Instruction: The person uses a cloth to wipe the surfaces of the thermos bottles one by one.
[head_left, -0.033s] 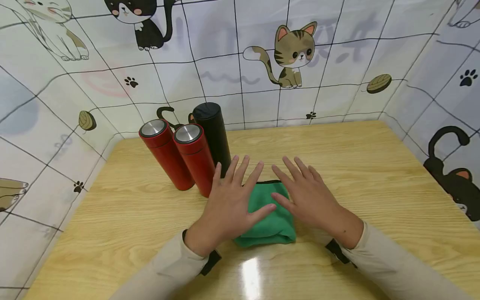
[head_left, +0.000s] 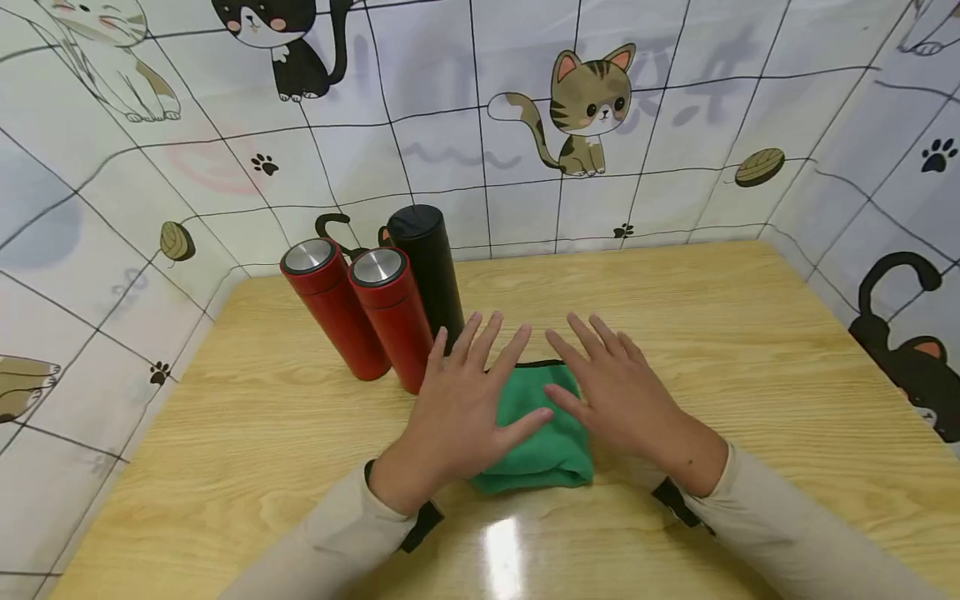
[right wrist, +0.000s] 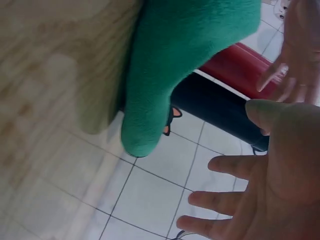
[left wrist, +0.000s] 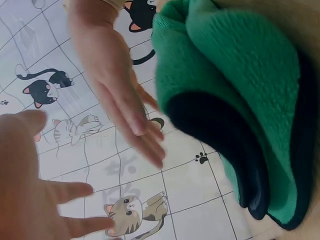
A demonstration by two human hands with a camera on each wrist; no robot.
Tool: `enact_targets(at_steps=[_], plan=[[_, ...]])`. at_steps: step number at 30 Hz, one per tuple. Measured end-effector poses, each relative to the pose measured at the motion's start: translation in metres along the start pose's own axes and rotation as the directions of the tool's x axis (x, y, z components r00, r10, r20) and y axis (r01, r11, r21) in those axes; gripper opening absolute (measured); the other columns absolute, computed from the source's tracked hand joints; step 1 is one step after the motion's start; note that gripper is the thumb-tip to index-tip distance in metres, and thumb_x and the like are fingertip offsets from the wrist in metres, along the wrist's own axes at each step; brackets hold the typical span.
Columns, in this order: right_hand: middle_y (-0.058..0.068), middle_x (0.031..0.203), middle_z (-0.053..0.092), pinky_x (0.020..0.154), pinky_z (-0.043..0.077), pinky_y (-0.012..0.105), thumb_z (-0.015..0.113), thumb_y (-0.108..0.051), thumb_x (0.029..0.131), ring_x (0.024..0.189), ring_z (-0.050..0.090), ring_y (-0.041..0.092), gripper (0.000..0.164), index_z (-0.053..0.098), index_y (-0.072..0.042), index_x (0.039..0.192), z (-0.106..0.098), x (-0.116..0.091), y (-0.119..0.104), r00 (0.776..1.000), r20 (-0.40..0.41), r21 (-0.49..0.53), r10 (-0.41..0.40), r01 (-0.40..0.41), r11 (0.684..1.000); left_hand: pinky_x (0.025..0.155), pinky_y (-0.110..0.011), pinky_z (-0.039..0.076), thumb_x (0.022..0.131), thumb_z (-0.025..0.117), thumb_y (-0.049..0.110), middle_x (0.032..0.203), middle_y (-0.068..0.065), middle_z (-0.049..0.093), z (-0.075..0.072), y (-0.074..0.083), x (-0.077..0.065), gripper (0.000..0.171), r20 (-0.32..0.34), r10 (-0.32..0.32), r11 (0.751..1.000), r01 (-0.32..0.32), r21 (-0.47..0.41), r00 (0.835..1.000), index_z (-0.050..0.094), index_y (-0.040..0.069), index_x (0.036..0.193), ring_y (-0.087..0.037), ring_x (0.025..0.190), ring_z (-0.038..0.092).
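Note:
A folded green cloth (head_left: 543,425) with dark edging lies on the table in front of me; the left wrist view shows its thick, loosely stacked layers (left wrist: 240,65). My left hand (head_left: 461,408) is held above its left side, palm down, fingers spread and thumb pointing over the cloth. On the other side my right hand (head_left: 622,396) hovers at the cloth's right edge, its fingers straight and parted. Both wrist views show a gap between the palms and the fabric, and neither hand holds anything. Part of the cloth is hidden behind the left hand.
Two red bottles (head_left: 393,325) with silver-topped lids stand just beyond my left hand. A black bottle (head_left: 427,275) stands behind them. The wooden table (head_left: 712,308) is bordered at the back and sides by white cat-print sheeting (head_left: 442,150).

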State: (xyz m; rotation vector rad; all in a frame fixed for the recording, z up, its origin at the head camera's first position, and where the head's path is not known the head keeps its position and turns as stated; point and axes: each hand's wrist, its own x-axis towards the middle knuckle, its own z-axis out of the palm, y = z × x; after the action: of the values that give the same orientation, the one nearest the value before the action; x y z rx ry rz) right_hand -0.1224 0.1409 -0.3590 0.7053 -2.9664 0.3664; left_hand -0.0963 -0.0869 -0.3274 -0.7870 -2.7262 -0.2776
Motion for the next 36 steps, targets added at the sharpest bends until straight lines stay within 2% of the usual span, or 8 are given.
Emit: enact_targets(at_steps=[4,7,13,16,19,22,30,36], plan=[[0.023,0.15,0.043,0.101,0.045,0.063,0.054,-0.057,0.097,0.135,0.044,0.044,0.075,0.034,-0.017,0.156,-0.001,0.001,0.004,0.998,0.059,0.048,0.005,-0.008,0.999,0.104,-0.048,0.046,0.094,0.058,0.052,0.148,-0.005,0.05,-0.009,-0.008,-0.007,0.061,-0.144,0.018,0.997,-0.028,-0.065,0.989,0.049,0.023,0.147,-0.025,0.137,0.046],[0.021,0.131,0.055,0.074,0.053,0.046,0.054,-0.062,0.095,0.108,0.057,0.034,0.078,0.035,-0.016,0.156,-0.002,0.001,0.009,0.991,0.131,0.086,0.019,-0.03,0.996,0.088,-0.04,0.05,0.092,0.064,0.034,0.127,-0.005,0.063,-0.016,-0.018,-0.013,0.04,-0.324,0.02,0.989,-0.067,-0.134,0.946,0.065,0.016,0.129,-0.023,0.116,0.056],[0.021,0.12,0.055,0.058,0.046,0.032,0.057,-0.068,0.089,0.09,0.055,0.024,0.093,0.028,-0.013,0.158,0.006,0.003,0.013,0.965,0.259,0.131,0.029,-0.065,0.989,0.08,-0.042,0.049,0.089,0.062,0.018,0.106,-0.014,0.063,-0.022,-0.04,-0.017,0.022,-0.626,-0.025,0.974,-0.122,-0.191,0.78,0.071,0.006,0.105,-0.03,0.098,0.055],[0.025,0.128,0.054,0.073,0.054,0.041,0.063,-0.063,0.088,0.102,0.061,0.031,0.097,0.023,-0.009,0.159,0.01,0.004,0.014,0.955,0.297,0.168,-0.014,-0.038,0.985,0.085,-0.043,0.048,0.089,0.062,0.018,0.115,-0.019,0.057,-0.024,-0.049,-0.013,0.025,-0.735,-0.045,0.975,-0.13,-0.179,0.677,0.067,0.003,0.109,-0.036,0.11,0.05],[0.028,0.137,0.051,0.093,0.053,0.049,0.071,-0.048,0.089,0.117,0.06,0.037,0.098,0.016,-0.009,0.16,0.013,0.005,0.016,0.943,0.324,0.265,-0.079,-0.01,0.964,0.098,-0.047,0.045,0.088,0.065,0.019,0.129,-0.02,0.051,-0.025,-0.059,-0.007,0.034,-0.78,-0.08,0.979,-0.097,-0.178,0.621,0.061,0.003,0.118,-0.038,0.124,0.043],[0.026,0.141,0.051,0.101,0.049,0.05,0.076,-0.032,0.089,0.125,0.057,0.037,0.099,0.012,-0.009,0.161,0.014,0.007,0.016,0.941,0.316,0.359,-0.124,0.002,0.933,0.107,-0.053,0.036,0.088,0.066,0.02,0.14,-0.018,0.047,-0.025,-0.066,0.0,0.044,-0.762,-0.127,0.981,-0.035,-0.193,0.635,0.057,0.005,0.128,-0.038,0.136,0.038],[0.017,0.126,0.063,0.087,0.052,0.035,0.079,-0.011,0.085,0.104,0.063,0.02,0.097,0.018,-0.015,0.16,0.012,0.006,0.005,0.956,0.282,0.494,-0.087,-0.067,0.867,0.108,-0.063,0.037,0.087,0.07,0.02,0.15,-0.018,0.044,-0.019,-0.069,0.009,0.065,-0.662,-0.183,0.98,0.085,-0.177,0.727,0.046,0.005,0.145,-0.037,0.147,0.031],[0.017,0.113,0.061,0.075,0.046,0.029,0.07,-0.003,0.084,0.099,0.058,0.027,0.103,0.004,-0.016,0.162,0.016,0.009,0.012,0.954,0.297,0.669,-0.046,-0.173,0.723,0.107,-0.064,0.04,0.089,0.07,0.021,0.147,-0.015,0.05,-0.017,-0.072,0.006,0.06,-0.627,-0.192,0.981,0.136,-0.136,0.755,0.05,0.006,0.143,-0.036,0.147,0.032]])
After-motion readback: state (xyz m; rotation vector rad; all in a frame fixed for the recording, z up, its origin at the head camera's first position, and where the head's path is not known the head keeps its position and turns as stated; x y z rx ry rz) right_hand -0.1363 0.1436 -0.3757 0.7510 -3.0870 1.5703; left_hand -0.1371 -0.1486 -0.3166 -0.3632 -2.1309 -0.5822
